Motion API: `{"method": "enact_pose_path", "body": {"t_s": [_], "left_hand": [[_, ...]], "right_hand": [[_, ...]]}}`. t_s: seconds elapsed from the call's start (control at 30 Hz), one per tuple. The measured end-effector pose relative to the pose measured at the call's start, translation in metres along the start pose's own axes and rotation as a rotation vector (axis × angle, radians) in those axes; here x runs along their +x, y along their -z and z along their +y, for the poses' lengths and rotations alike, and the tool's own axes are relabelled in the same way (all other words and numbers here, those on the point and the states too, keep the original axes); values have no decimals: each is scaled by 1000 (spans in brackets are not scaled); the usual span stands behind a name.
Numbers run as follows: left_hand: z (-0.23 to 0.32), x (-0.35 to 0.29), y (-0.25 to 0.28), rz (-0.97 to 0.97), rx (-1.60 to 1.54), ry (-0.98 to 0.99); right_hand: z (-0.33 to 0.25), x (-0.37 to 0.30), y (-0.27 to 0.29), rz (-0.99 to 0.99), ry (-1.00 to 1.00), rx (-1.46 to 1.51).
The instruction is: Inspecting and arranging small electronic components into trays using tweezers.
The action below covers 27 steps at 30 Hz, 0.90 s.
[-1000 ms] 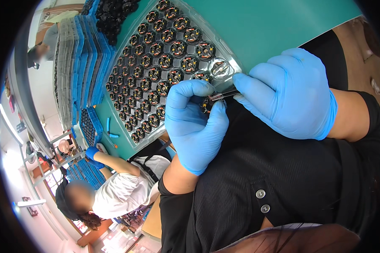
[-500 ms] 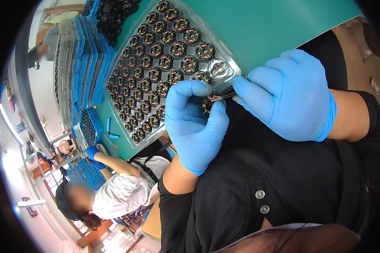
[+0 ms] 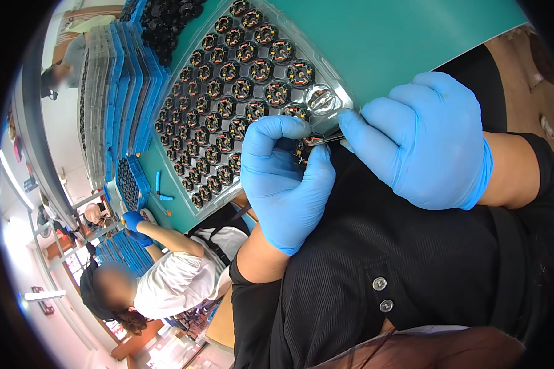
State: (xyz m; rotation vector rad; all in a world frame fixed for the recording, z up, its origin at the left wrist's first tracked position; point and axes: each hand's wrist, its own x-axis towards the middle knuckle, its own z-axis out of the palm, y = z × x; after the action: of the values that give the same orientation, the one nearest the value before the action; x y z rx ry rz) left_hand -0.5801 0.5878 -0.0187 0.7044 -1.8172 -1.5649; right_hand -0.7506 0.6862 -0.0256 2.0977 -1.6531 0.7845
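Observation:
My left hand [image 3: 286,184], in a blue glove, pinches a small round black part [image 3: 303,151] with coloured wires between thumb and forefinger. Most of that part is hidden by the fingers. In my right hand [image 3: 421,141], also gloved in blue, a pair of tweezers [image 3: 329,139] is gripped, its tips on the part in the left hand. Beyond both hands lies a clear plastic tray [image 3: 341,89] with rows of similar round wired parts [image 3: 261,71]. One pocket [image 3: 320,99] at its near right corner holds no such part.
The tray rests on a green tabletop [image 3: 400,37]. Stacked blue and clear trays [image 3: 120,98] rise at the left, near a heap of black parts [image 3: 166,24]. Blue-handled cutters [image 3: 160,187] lie beside the tray. A co-worker in a white shirt [image 3: 178,277] sits at the left.
Both my hands keep almost the same place, with the tweezers still at the part. The co-worker's gloved hands have shifted slightly.

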Motion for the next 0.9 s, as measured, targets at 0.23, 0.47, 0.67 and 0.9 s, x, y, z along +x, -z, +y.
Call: {"method": "enact_pose_path", "body": {"t_s": [0.23, 0.47, 0.67, 0.9], "left_hand": [[0, -1, 0, 0, -24, 55], [-1, -2, -1, 6, -33, 59], [-2, -1, -1, -21, 16, 1], [-3, -2, 1, -17, -10, 18]], "right_hand": [[0, -2, 0, 0, -65, -29], [0, -2, 2, -33, -66, 14], [-1, -1, 0, -34, -93, 33], [4, 0, 2, -73, -96, 64]]}}
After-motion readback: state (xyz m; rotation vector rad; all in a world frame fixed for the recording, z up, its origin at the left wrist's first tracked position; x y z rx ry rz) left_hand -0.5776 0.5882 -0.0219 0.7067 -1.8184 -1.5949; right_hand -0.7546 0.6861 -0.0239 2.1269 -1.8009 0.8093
